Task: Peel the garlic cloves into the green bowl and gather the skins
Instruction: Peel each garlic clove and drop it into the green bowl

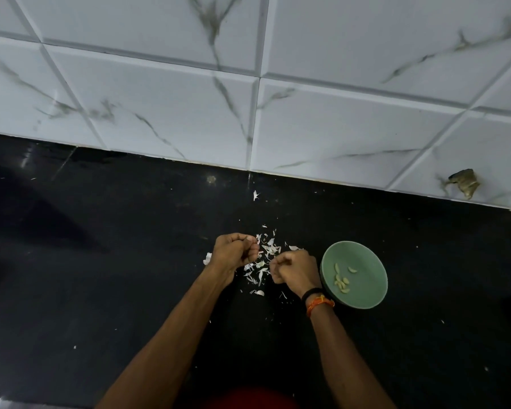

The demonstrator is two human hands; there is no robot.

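Note:
My left hand (233,252) hovers over the black counter with its fingers curled. Its thumb and fingertips pinch what seems to be a small garlic clove, mostly hidden. My right hand (295,268) is curled into a loose fist just to the right, and nothing shows in it. Between and under the hands lies a scatter of white garlic skins (263,258). The green bowl (366,287) stands right of my right wrist and holds several peeled cloves (341,281).
A black counter (130,261) runs back to a white marble-patterned tiled wall (307,113). A stray skin (255,195) lies nearer the wall, and a white scrap (207,258) lies left of my left hand. The wall has a chipped hole (463,184) at the right.

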